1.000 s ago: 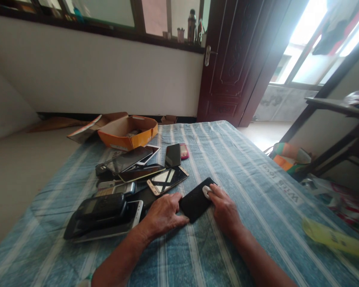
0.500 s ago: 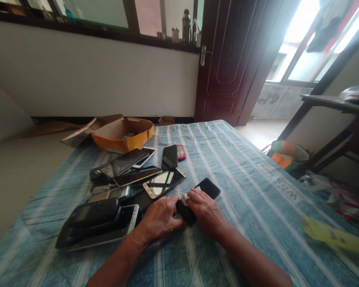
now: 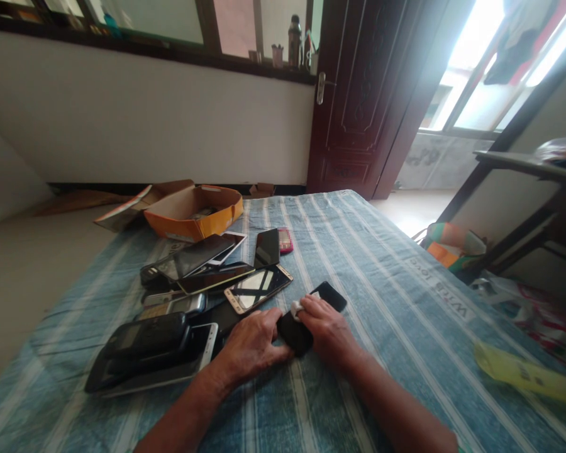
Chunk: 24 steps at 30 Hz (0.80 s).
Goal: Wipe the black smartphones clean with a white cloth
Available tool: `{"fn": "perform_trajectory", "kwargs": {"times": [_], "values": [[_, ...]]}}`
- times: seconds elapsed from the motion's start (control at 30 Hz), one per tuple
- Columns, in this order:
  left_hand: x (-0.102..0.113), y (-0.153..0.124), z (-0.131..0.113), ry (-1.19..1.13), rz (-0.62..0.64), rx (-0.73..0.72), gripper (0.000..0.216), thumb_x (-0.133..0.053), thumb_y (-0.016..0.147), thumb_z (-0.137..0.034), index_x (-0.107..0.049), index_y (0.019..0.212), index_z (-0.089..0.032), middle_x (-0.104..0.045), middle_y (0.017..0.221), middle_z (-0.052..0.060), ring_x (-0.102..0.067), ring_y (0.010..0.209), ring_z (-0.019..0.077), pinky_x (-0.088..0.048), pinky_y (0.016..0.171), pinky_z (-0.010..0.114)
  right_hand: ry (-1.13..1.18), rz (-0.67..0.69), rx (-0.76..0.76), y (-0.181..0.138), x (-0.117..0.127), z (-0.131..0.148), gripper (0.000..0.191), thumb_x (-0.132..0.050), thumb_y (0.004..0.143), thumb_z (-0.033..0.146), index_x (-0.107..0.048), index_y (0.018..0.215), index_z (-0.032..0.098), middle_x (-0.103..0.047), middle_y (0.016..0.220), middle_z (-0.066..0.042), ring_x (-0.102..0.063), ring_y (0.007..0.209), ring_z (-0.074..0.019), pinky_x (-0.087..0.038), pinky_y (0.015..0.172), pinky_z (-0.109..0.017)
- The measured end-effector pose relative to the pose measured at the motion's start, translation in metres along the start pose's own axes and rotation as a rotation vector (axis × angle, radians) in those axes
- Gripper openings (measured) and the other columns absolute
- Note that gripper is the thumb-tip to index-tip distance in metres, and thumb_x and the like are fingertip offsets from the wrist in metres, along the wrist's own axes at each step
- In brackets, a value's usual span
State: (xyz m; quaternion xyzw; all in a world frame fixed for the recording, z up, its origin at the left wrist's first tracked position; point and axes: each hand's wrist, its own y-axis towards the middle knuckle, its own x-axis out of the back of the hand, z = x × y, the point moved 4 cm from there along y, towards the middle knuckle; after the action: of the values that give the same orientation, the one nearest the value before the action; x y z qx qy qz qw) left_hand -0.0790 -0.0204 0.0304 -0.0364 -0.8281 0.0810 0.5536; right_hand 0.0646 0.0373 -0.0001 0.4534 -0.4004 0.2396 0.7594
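Observation:
A black smartphone lies slantwise on the striped cloth in front of me, its far end showing beyond my fingers. My left hand grips its near left end, thumb on one side and fingers on the other. Pressed onto the phone's face is a crumpled white wipe, bunched under the fingers of my right hand. Part of the phone's middle is hidden by that hand. Just beyond my left hand rests a gold-framed phone with a bright reflection on its screen.
Several old phones are piled on the left, with a black device on top nearest me. An open orange box stands behind them. A dark phone lies beside a pink-edged item. Yellow plastic lies at right.
My right hand has shifted slightly up and to the right with the wipe, uncovering more of the phone's near part. My left hand stays almost still on the phone.

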Motion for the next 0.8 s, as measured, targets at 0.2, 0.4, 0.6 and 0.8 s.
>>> {"fn": "perform_trajectory", "kwargs": {"times": [0.2, 0.4, 0.6, 0.8], "values": [[0.002, -0.001, -0.002, 0.022, 0.010, 0.010, 0.030, -0.063, 0.069, -0.047, -0.052, 0.081, -0.022, -0.060, 0.076, 0.000, -0.059, 0.078, 0.0224, -0.037, 0.062, 0.029, -0.002, 0.032, -0.046, 0.008, 0.004, -0.008, 0.030, -0.047, 0.088, 0.004, -0.068, 0.101, 0.021, -0.066, 0.113, -0.006, -0.055, 0.119, -0.0200, -0.042, 0.106, -0.034], [0.005, -0.006, -0.015, 0.081, -0.004, 0.090, 0.038, -0.071, 0.068, -0.049, -0.059, 0.091, -0.021, -0.064, 0.094, 0.005, -0.058, 0.097, 0.0275, -0.042, 0.078, 0.033, -0.022, -0.113, -0.376, -0.002, 0.017, -0.066, 0.040, -0.043, 0.082, 0.001, -0.071, 0.099, 0.024, -0.068, 0.109, -0.005, -0.063, 0.102, -0.0193, -0.051, 0.091, -0.031], [-0.001, -0.005, -0.025, 0.164, -0.176, 0.078, 0.042, -0.065, 0.079, -0.050, -0.062, 0.104, -0.017, -0.061, 0.107, 0.011, -0.051, 0.108, 0.0300, -0.041, 0.093, 0.038, 0.218, -0.439, -0.488, -0.012, 0.027, -0.089, 0.032, -0.044, 0.087, 0.015, -0.075, 0.095, 0.021, -0.073, 0.098, -0.006, -0.068, 0.091, -0.0184, -0.053, 0.082, -0.029], [-0.003, 0.008, -0.037, 0.141, -0.176, 0.019, 0.037, -0.062, 0.083, -0.047, -0.061, 0.102, -0.016, -0.062, 0.107, 0.012, -0.053, 0.105, 0.0308, -0.042, 0.091, 0.041, 0.414, -0.558, -0.642, -0.014, 0.033, -0.097, 0.029, -0.049, 0.082, 0.023, -0.076, 0.091, 0.020, -0.075, 0.092, -0.005, -0.068, 0.088, -0.0206, -0.052, 0.081, -0.031]]}}
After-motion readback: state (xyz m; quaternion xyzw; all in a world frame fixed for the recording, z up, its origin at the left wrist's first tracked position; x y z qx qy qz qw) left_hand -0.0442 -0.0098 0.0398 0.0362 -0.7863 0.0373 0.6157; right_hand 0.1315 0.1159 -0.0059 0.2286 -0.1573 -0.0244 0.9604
